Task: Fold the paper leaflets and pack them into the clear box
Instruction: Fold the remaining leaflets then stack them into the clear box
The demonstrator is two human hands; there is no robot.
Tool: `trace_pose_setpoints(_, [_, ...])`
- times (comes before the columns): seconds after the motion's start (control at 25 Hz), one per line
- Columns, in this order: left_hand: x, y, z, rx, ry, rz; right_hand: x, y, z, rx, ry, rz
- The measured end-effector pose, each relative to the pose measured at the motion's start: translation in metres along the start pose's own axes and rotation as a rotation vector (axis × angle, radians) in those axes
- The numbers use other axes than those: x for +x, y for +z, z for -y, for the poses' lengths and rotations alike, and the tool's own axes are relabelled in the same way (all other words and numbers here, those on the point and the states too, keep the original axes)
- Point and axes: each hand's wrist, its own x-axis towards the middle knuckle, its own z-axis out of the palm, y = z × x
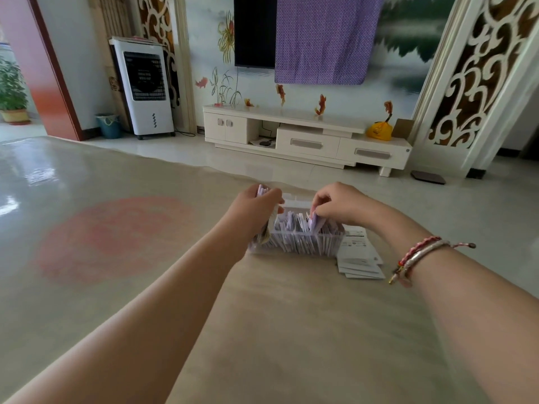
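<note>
a table (291,330) fills the near view. on it, toward 12 o'clock, sits a clear box (294,243) with folded leaflets (300,228) standing on edge inside. the left hand (258,205) is at the box's 9 o'clock end, the right hand (338,207) over its 2 o'clock side. a stack of flat leaflets (358,258) lies just beside the box at 3 o'clock. behind the table, a tv cabinet (306,135) stands against the far wall.
</note>
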Motion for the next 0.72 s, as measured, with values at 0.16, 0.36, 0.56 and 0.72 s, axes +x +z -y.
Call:
trace_pose_setpoints(0.16, [0.034, 0.020, -0.005, 0.363, 0.113, 0.084, 0.017, -0.005, 0.003, -0.001, 0.065, 0.040])
trace_pose_setpoints(0.36, [0.060, 0.023, -0.009, 0.624, 0.088, 0.180, 0.025, -0.003, 0.013, -0.122, 0.009, 0.170])
trace_pose_setpoints(0.56, [0.064, 0.023, -0.011, 0.514, 0.197, 0.189, 0.012, -0.022, -0.006, 0.015, 0.023, -0.084])
trace_pose_setpoints(0.72, [0.057, 0.045, -0.012, 0.589, 0.313, 0.300, -0.005, -0.031, -0.027, 0.058, 0.161, -0.214])
